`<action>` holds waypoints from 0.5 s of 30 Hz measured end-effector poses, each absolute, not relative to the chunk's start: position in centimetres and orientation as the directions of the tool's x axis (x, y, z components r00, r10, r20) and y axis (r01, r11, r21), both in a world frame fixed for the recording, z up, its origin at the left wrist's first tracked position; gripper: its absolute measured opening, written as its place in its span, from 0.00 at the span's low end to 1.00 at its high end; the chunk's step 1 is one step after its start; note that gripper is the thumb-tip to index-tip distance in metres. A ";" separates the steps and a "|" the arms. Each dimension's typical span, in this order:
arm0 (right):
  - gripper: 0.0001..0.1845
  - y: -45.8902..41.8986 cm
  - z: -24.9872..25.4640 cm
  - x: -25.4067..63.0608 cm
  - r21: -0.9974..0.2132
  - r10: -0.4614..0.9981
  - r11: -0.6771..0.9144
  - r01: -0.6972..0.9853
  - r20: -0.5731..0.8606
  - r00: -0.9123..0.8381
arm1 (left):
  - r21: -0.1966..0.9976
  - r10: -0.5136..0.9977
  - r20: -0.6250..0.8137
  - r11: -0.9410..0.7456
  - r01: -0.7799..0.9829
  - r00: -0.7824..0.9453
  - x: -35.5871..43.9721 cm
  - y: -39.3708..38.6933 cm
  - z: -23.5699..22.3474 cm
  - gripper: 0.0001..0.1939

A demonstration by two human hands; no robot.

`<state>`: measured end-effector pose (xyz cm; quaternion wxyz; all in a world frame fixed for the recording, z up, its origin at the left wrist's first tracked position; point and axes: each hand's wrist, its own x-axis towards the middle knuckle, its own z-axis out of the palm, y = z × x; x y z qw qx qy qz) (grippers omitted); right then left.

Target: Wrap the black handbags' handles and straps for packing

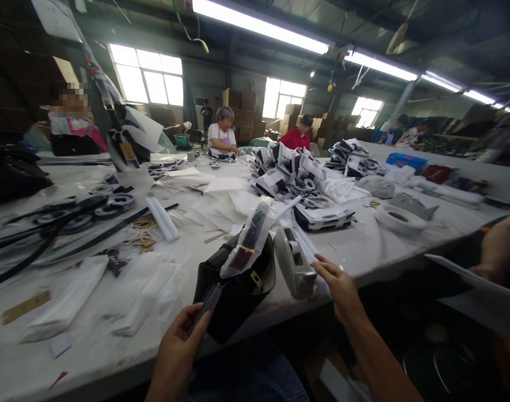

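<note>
Our left hand (pixel 182 335) pinched a dark strip (pixel 212 303) by the bag (pixel 236 312) on the bench (pixel 96 343); our right hand (pixel 341 290) stretched its fingers beside the dispenser (pixel 285 258), its hold unclear.

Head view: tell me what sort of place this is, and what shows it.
Probably a bag factory or workshop. A black handbag stands beside a tape dispenser on a long, cluttered worktable, and cardboard boxes are stacked near the windows.
</note>
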<state>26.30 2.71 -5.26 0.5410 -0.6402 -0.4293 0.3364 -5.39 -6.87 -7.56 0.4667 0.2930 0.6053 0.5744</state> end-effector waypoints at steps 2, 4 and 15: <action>0.16 1.6 -4.6 26.4 -0.994 0.909 -0.041 0.097 0.004 0.417 | 0.958 0.895 -0.264 0.198 -0.209 -0.359 -5.5 -6.8 -7.8 0.27; 0.19 0.4 -4.5 26.4 -0.997 0.919 -0.076 -0.026 -0.080 0.385 | 0.948 0.895 -0.289 0.218 -0.230 -0.341 -5.6 -6.8 -7.9 0.28; 0.23 -0.9 -10.7 25.9 -0.964 0.860 -0.153 -0.219 -0.239 0.450 | 0.936 0.882 -0.308 0.215 -0.278 -0.356 -5.4 -7.1 -8.0 0.27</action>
